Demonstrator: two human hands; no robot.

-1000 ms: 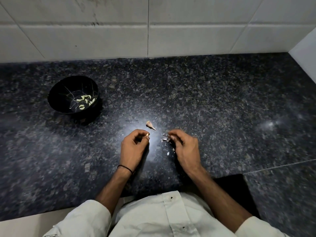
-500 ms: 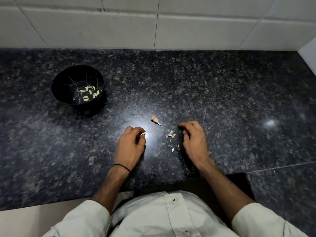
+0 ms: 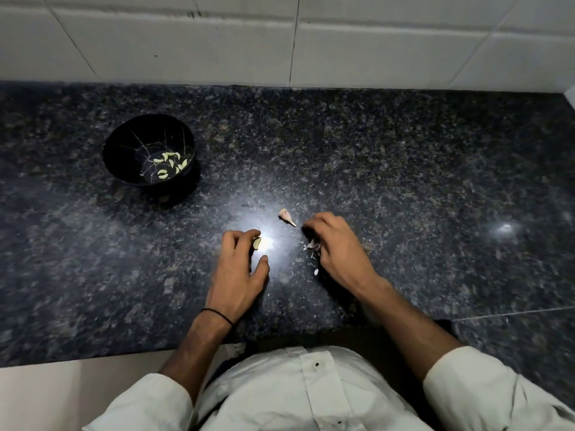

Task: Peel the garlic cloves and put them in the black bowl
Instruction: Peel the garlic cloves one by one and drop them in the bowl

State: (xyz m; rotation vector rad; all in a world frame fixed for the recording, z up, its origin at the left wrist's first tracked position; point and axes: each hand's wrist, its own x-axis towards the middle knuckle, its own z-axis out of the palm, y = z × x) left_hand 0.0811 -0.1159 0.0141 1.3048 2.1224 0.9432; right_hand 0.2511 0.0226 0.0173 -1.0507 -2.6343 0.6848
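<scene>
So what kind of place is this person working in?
Most likely a kitchen: a dark speckled stone countertop backed by white wall tiles, with peeled garlic cloves in a black bowl.

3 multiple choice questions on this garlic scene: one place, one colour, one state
1. The black bowl stands:
A) left of the left hand, farther back
B) between the hands
C) right of the right hand
2. The band on the left wrist is:
A) red
B) black
C) white
3. The clove at the left hand's fingertips is:
A) unpeeled
B) in the bowl
C) peeled
Answers: 1 A, it sits at the counter's far left; 2 B, a thin dark loop; 3 C, pale and bare of skin.
</scene>
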